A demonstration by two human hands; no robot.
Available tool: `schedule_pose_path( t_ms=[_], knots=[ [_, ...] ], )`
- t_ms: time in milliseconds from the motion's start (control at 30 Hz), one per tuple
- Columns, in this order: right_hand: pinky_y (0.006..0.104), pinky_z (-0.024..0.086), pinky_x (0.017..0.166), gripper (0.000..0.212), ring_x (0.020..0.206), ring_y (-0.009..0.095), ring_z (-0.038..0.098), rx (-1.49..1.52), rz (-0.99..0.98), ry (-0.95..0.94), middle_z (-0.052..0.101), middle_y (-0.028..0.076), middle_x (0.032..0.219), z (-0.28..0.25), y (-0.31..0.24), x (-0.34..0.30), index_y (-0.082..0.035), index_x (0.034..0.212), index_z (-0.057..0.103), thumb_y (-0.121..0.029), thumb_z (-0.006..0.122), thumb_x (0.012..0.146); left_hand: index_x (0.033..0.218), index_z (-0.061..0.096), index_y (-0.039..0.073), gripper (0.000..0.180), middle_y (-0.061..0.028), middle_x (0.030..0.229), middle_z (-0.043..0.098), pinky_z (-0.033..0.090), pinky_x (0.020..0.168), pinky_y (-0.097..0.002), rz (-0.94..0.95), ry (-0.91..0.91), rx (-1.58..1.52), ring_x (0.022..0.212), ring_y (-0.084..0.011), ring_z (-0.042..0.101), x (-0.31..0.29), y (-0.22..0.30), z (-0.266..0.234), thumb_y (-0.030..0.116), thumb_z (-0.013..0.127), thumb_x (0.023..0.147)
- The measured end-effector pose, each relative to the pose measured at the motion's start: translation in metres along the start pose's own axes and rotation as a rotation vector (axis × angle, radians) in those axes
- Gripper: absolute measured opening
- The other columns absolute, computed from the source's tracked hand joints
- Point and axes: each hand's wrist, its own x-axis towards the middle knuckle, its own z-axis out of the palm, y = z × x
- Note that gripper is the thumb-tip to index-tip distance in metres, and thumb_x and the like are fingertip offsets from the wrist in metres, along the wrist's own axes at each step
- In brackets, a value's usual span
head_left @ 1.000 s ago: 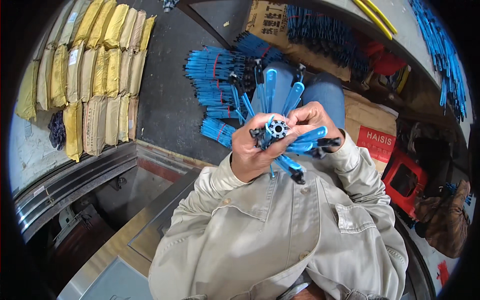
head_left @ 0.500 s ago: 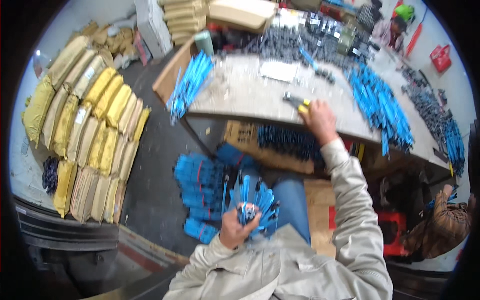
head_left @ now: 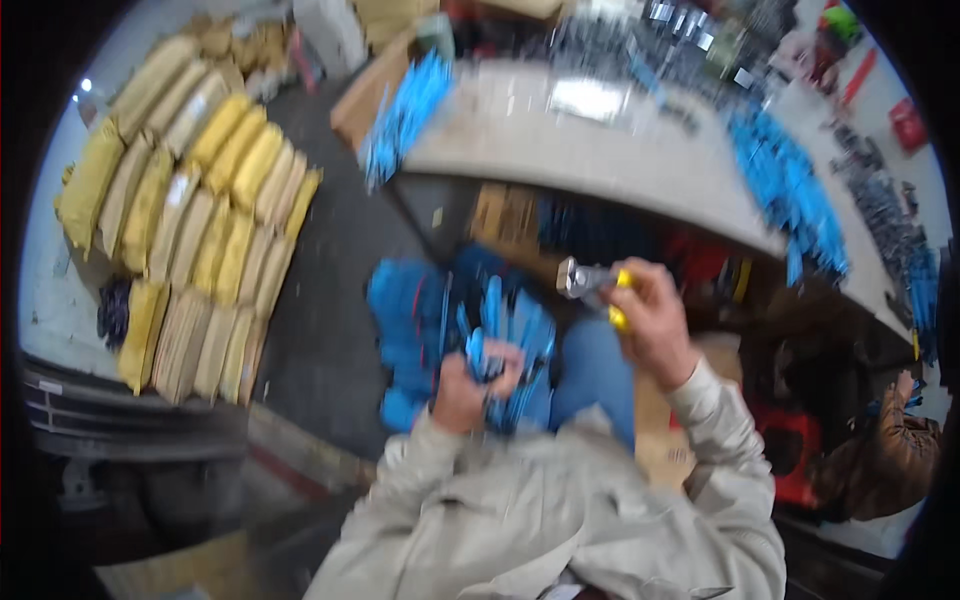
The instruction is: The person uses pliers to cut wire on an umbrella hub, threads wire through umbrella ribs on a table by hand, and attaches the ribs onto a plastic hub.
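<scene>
My left hand (head_left: 462, 393) is closed around a bundle of blue strips (head_left: 528, 345) with dark ends, held over my lap. The strips fan out past my fingers. In the air between table and lap, my right hand (head_left: 655, 318) grips pincers (head_left: 588, 280) by their yellow handles. Their metal jaws point left, above my left hand and apart from the bundle. On the floor just beyond my left hand lie stacked blue bundles (head_left: 405, 300), some with a red band around them.
The table (head_left: 480, 140) carries blue strips (head_left: 408, 115) at its left end and another pile (head_left: 785, 190) at right. Dark small parts crowd its far side. Filled sacks (head_left: 215, 220) are stacked at left. A person in a brown checked sleeve (head_left: 890, 440) works at right.
My right hand has lifted the pincers off the table and drawn them toward my lap. My left hand keeps its hold on the strips. The whole view has shifted.
</scene>
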Motion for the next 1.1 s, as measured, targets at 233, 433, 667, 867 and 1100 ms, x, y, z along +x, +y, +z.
schedule_pose_path(
  t_ms=[233,433,667,867,1100],
  knots=[
    [0.0431,0.020,0.106,0.035,0.119,0.014,0.041,-0.558,-0.288,-0.021,0.042,-0.001,0.125,0.012,-0.017,-0.020,-0.023,0.117,0.058,-0.019,0.056,0.083,0.089,0.061,0.001,0.024,-0.0020,0.074,0.063,0.047,0.062,-0.0220,0.000,-0.020,0.221,0.066,-0.0076,0.057,-0.017,0.027,0.021,0.006,0.075,0.070],
    [0.0470,0.013,0.109,0.041,0.119,0.012,0.041,-0.662,-0.473,0.059,0.041,-0.007,0.126,0.017,-0.024,-0.040,-0.028,0.126,0.051,-0.021,0.057,0.085,0.090,0.061,0.002,0.030,-0.0003,0.074,0.062,0.047,0.057,-0.0207,0.059,-0.045,0.322,0.063,-0.0058,0.056,-0.039,0.004,0.022,0.006,0.079,0.067],
    [0.0493,0.009,0.109,0.020,0.120,0.014,0.041,-0.540,-0.356,-0.003,0.043,-0.005,0.126,0.018,-0.033,-0.054,-0.023,0.101,0.058,-0.014,0.059,0.083,0.092,0.061,0.001,0.032,-0.0030,0.078,0.064,0.048,0.061,-0.0214,0.062,-0.089,0.257,0.067,-0.0069,0.059,-0.033,0.008,0.022,0.004,0.079,0.066],
    [0.0509,0.008,0.109,0.011,0.120,0.017,0.041,-0.473,-0.288,-0.011,0.043,-0.002,0.127,0.015,-0.036,-0.037,-0.018,0.081,0.054,-0.009,0.061,0.079,0.094,0.062,0.001,0.033,-0.0034,0.079,0.064,0.048,0.061,-0.0217,0.078,-0.118,0.199,0.067,-0.0074,0.059,-0.017,0.022,0.017,0.004,0.079,0.065],
    [0.0489,0.010,0.109,0.021,0.119,0.016,0.041,-0.447,-0.234,-0.094,0.042,-0.001,0.125,0.021,-0.041,-0.039,-0.015,0.097,0.059,-0.008,0.064,0.078,0.094,0.063,0.001,0.034,-0.0032,0.079,0.064,0.047,0.060,-0.0206,0.015,-0.050,0.178,0.067,-0.0071,0.058,-0.019,0.014,0.015,0.006,0.080,0.065]
  ],
)
